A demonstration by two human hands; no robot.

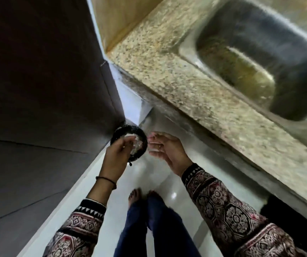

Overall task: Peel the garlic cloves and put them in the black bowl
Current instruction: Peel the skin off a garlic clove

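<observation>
A round black container (143, 145) with a black liner stands low in the corner, and white garlic peel flakes (137, 143) lie inside it. My left hand (116, 154) hovers over its rim, fingertips bunched downward on some pale flakes. My right hand (164, 151) is just right of the container, palm turned toward it with the fingers straight and a few pale bits on the palm. The frame is blurred, and I see no whole garlic cloves.
A speckled granite counter (186, 80) runs along the right, with a steel sink (260, 58) sunk into it. A dark wall or cabinet side (38, 89) fills the left. My bare feet (143, 195) stand on a glossy white floor (167, 184).
</observation>
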